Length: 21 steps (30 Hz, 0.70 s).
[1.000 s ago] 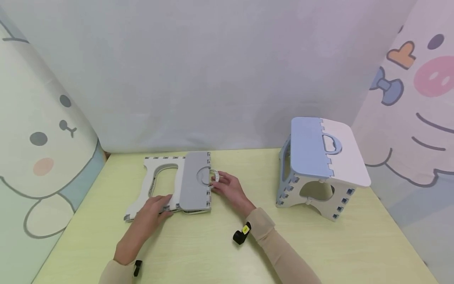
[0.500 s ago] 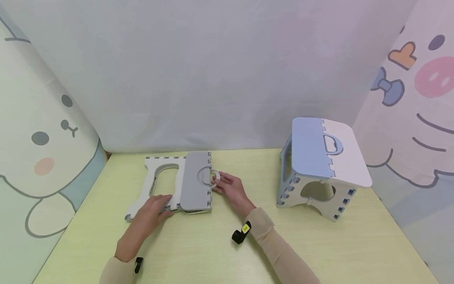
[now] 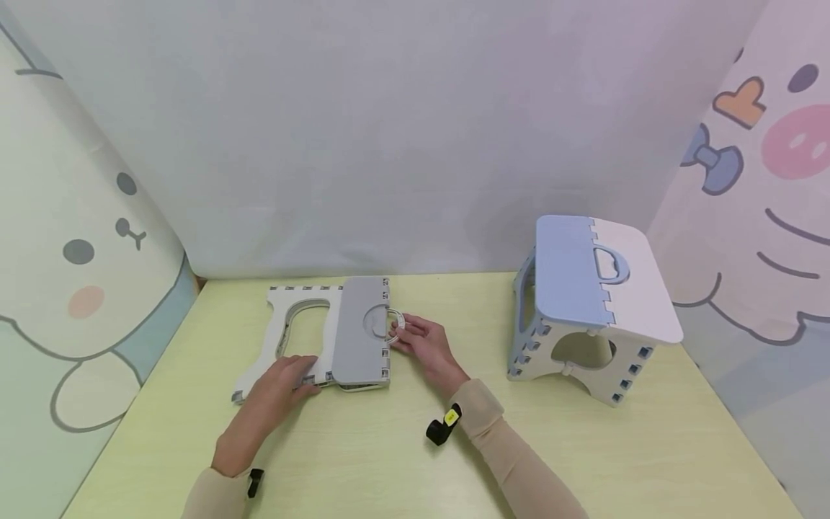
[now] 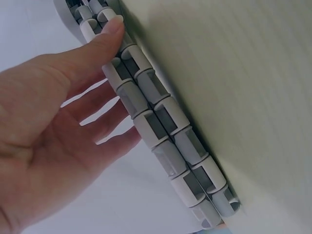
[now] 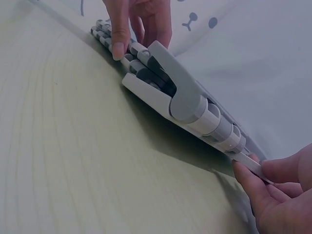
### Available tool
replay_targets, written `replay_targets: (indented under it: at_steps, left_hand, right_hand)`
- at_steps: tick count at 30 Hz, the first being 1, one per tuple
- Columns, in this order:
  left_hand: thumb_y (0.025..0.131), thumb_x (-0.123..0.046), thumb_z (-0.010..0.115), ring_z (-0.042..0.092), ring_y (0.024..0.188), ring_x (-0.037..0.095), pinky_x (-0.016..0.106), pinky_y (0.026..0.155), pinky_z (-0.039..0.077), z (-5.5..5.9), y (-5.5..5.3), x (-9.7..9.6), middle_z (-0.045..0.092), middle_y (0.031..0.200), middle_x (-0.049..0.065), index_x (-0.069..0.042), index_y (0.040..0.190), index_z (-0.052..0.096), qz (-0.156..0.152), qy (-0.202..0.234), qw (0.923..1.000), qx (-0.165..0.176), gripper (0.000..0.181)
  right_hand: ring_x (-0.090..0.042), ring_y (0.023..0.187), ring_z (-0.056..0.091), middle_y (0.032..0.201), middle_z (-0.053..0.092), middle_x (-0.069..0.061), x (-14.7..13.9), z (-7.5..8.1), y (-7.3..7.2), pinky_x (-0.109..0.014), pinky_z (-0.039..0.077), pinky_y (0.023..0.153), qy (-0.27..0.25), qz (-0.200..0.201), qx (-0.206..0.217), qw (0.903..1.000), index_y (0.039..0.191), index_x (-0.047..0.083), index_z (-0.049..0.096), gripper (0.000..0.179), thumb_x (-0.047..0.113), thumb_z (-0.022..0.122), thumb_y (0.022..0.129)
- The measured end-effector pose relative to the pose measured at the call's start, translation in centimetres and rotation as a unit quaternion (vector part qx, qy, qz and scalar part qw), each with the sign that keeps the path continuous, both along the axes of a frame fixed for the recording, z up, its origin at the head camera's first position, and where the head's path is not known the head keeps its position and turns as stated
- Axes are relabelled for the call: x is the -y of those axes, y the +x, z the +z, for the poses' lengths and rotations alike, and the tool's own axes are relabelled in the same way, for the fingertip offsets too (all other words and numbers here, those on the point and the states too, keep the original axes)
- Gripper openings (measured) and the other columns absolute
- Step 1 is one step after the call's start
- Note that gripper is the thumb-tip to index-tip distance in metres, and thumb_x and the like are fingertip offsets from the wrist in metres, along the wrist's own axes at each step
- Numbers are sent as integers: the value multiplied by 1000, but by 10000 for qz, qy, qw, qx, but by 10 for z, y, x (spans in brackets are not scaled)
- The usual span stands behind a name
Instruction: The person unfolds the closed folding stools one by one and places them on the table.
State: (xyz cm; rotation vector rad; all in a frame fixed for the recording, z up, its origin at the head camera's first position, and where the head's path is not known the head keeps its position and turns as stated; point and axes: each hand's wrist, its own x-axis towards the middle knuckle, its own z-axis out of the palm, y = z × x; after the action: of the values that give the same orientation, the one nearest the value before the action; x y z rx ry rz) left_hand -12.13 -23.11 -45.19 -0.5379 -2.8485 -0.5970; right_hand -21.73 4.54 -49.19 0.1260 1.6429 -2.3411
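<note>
Left grip (image 3: pixel 275 386) holds folded stool (image 3: pixel 353 353) by edge (image 4: pixel 161 117) — right grip (image 3: pixel 431 353) pinches handle (image 3: pixel 400 322).

The left hand (image 4: pixel 51 131) comes in from 9 o'clock and pinches the edge of a folded stool (image 4: pixel 156 126). Its thumb (image 4: pixel 100 46) lies across the edge near 11 o'clock. The fingers (image 4: pixel 92 102) reach to the other side, and their tips are hidden. The edge slants from 11 o'clock down to 5 o'clock. It has two rows of little round hinges, grey and white by turns, side by side. The pale yellow table (image 4: pixel 258 97) fills 3 o'clock, with a dark shadow along the hinges. A pale wall (image 4: pixel 136 195) shows at 7 o'clock.
</note>
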Motion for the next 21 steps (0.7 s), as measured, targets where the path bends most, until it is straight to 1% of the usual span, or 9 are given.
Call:
replay_targets:
  at_steps: [3,6,10,12,15,17,21]
  left_hand:
    - [77,-7,88,67,101,37,51,86,57,0,-1,-1,71,108,20,7,119,68,-21,-22,10000,-39,48]
    - [76,-7,88,67,100,36,50,85,57,0,-1,-2,71,106,20,7,118,68,-44,-32,9999,-117,49]
    - [75,-7,89,67,97,35,49,83,58,-1,-2,-4,71,104,19,7,118,69,-132,-8,9994,-313,49]
    - [75,-7,90,68,96,35,49,82,58,-1,-2,-4,71,104,18,6,118,69,-150,9,9992,-361,49]
    - [75,-8,90,68,97,34,49,83,58,0,-2,-5,72,105,18,6,118,69,-127,20,9994,-328,50]
    - [75,-9,89,68,97,35,49,83,58,1,-1,-6,72,106,18,6,118,69,-87,5,9997,-245,50]
    - [75,-10,89,68,98,35,49,84,58,2,-1,-8,72,107,18,6,119,69,-94,-13,9997,-212,50]
  right_hand:
    - [-24,100,73,124,67,-27,-1,1,-1,-34,59,90,-2,-28,54,10000,139,-8,56,44,-12,64,95]
    - [-24,101,73,124,68,-27,-3,3,-1,-34,59,90,42,-20,11,10000,139,-9,56,45,-11,64,95]
    - [-28,104,73,125,67,-28,-5,6,-1,-35,59,90,134,-12,-48,9999,139,-8,56,44,-10,64,96]
    - [-30,108,72,126,67,-28,-6,7,-1,-35,59,90,145,-24,-12,9999,139,-7,56,44,-9,64,96]
    - [-32,110,71,126,67,-27,-8,10,-1,-34,59,90,200,-32,-15,9998,139,-7,57,43,-8,64,97]
    - [-31,109,71,126,67,-26,-9,12,-1,-34,59,90,221,-32,-3,9998,139,-6,57,43,-7,65,97]
    - [-25,104,73,125,69,-24,-10,13,-1,-33,59,89,256,-28,9,9997,139,-4,59,43,-6,66,97]
